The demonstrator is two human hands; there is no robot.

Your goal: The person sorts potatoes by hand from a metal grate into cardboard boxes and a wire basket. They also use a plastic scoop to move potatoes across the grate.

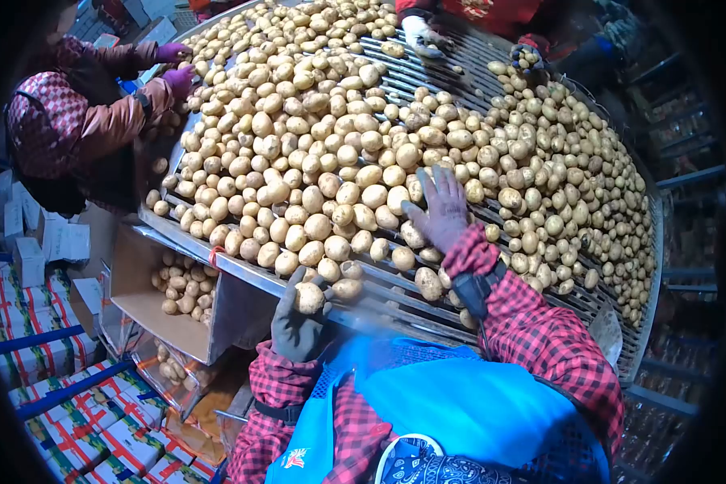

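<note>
Many potatoes [315, 153] lie heaped over a slatted metal sorting table [395, 315]. My left hand [298, 319], in a dark grey glove, is at the table's near edge with its fingers curled round a potato [308, 298]. Farther in and to the right, my right hand [444, 211] wears a purplish-grey glove. It lies palm down on the potatoes with its fingers spread, and no potato shows in its grip. Some bare slats show between the two hands.
A person [89, 121] in purple gloves stands at the table's left side. Across the table are a co-worker's white-gloved hand [424, 36] and a dark-gloved hand [528, 56]. A wooden bin [157, 302] with potatoes and stacked cartons [129, 427] are at lower left.
</note>
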